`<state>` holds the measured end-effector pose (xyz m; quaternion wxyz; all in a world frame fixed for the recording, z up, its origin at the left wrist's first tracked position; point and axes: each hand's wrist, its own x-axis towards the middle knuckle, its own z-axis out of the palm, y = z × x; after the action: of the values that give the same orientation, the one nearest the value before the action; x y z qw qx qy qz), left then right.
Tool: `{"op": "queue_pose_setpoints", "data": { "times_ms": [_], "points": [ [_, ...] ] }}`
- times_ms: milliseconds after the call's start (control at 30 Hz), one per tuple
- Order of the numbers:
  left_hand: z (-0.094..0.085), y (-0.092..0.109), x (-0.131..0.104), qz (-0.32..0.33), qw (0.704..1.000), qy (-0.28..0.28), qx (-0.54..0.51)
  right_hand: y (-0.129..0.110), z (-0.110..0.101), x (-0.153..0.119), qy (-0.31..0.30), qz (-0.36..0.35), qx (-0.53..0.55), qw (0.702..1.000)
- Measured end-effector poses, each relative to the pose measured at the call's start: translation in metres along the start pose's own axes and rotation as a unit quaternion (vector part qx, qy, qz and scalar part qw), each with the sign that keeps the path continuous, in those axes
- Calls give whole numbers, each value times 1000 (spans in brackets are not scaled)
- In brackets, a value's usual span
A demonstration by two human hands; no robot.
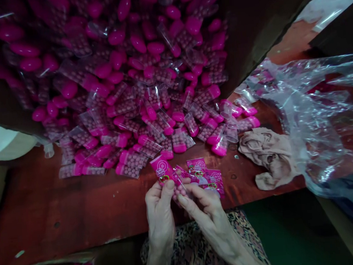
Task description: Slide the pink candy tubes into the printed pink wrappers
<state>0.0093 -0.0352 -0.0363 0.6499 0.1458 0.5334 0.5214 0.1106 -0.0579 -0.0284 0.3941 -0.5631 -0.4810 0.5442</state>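
Observation:
Over the table's front edge, my left hand (160,210) is closed, thumb on top, around a pink printed wrapper (162,166) at a small clear tube of pink candy balls (180,188). The thumb and fingers of my right hand (209,210) pinch the lower end of that same tube. How far the wrapper covers the tube is partly hidden by my fingers. Just beyond my right hand lie several flat pink printed wrappers (213,178), overlapping on the wood. A heap of candy tubes with pink caps (161,105) spreads out close in front of both hands.
The heap spills from a dark, high-sided container (256,26) onto the reddish-brown wooden table (62,208). To the right lie a crumpled beige cloth (268,157) and a large clear plastic bag (315,128). A white rounded object (4,141) stands at the left edge.

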Motion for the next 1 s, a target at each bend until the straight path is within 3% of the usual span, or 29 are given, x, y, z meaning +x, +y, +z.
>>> {"op": "queue_pose_setpoints", "data": {
  "times_ms": [233,367,467,800,900,1000],
  "points": [
    [-3,9,0,7,997,-18,-77,4,3,0,3,28,50,998],
    [-3,2,-7,40,999,13,-12,4,4,-1,10,28,86,996],
    [-5,-3,-10,31,999,-7,43,0,4,1,24,37,109,993],
    [-5,4,-4,-12,999,-35,2,5,2,13,-31,95,204,974],
    [-5,5,-3,-24,999,-21,14,7,5,11,15,117,230,966],
    [-10,8,-4,-31,999,-25,19,7,6,7,85,68,171,979]
  ]
}}
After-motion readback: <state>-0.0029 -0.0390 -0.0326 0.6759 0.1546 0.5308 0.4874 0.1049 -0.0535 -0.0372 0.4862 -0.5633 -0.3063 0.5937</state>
